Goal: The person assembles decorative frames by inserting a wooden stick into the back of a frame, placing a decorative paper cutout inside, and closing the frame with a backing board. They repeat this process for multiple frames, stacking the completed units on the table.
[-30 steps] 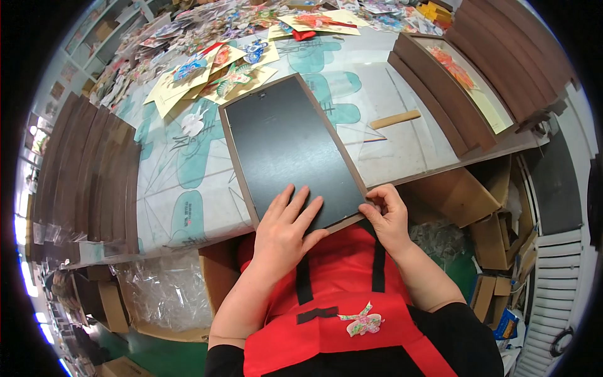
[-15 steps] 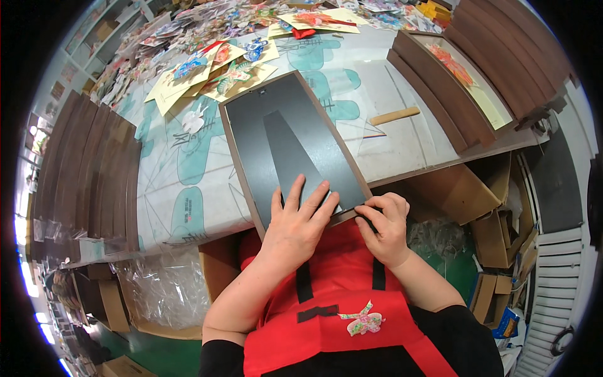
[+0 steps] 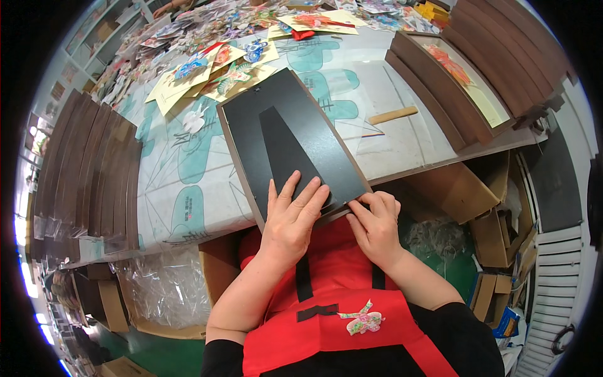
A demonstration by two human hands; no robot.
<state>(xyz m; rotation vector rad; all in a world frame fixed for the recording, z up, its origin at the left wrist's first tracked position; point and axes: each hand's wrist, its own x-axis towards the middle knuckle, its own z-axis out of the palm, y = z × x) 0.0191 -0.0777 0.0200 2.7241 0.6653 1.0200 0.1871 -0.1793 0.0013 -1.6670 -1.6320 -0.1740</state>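
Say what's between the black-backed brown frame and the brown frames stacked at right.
A flat tan wooden stick, on the printed white tabletop, in the head view.

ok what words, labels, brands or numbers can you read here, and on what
Table covering: large dark brush-style characters, not copied out here.
Teal patch on its left part: tiny print, too small to read.
Blue packet: pale marks, too small to read.
Black frame back: no readable text.
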